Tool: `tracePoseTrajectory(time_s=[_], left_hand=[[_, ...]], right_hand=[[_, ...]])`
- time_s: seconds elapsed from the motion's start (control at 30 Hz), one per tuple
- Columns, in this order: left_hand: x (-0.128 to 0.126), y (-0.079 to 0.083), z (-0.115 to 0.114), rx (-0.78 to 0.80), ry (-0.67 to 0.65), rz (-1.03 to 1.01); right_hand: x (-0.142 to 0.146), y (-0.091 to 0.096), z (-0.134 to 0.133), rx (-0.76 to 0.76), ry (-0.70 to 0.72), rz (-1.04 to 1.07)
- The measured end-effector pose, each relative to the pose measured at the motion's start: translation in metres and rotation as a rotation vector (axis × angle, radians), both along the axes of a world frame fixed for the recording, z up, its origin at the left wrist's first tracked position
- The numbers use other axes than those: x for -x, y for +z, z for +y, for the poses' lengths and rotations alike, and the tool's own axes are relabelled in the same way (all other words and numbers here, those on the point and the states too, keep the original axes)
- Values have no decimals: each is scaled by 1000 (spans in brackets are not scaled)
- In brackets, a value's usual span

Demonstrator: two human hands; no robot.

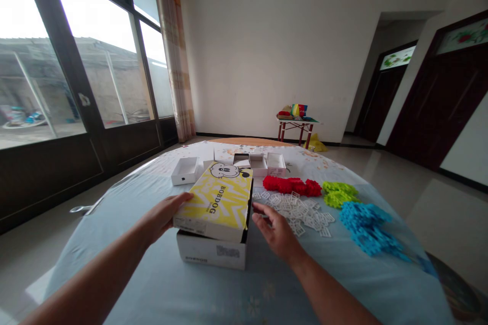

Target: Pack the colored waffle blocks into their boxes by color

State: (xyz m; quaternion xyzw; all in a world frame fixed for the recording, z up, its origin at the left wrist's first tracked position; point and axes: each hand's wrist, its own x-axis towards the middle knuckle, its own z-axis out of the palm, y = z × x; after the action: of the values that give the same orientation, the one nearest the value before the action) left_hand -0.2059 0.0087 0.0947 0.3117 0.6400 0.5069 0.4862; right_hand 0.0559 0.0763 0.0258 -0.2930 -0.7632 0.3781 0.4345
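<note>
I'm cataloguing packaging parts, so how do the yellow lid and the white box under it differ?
The yellow lid sits tilted and askew, while the white box stands flat on the tablecloth. The lid shows a patterned yellow top with a cartoon figure; the box shows mainly its white front wall. Both have white fronts with dark print.

On the tabletop [156, 292] before me, the left hand [168, 217] grips the yellow lid [217, 203], which sits tilted upon the white box [206, 253], while the right hand [276, 228] is loosely curved just beside, near white pieces [292, 206] and a red pile [290, 186].
</note>
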Motion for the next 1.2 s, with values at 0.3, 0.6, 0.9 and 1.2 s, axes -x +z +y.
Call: tracePoseTrajectory(time_s=[0.3,0.6,0.9,1.2], left_hand=[[-9,-2,1,77,-53,324],[1,-5,4,112,-41,164],[7,2,-1,132,-67,164],[-4,-14,-2,126,-98,216]], right_hand=[[7,-8,-8,-75,32,24],[5,4,-21,-179,-38,-80],[5,14,-32,-213,-29,-78],[-1,1,-32,-235,-8,-136]])
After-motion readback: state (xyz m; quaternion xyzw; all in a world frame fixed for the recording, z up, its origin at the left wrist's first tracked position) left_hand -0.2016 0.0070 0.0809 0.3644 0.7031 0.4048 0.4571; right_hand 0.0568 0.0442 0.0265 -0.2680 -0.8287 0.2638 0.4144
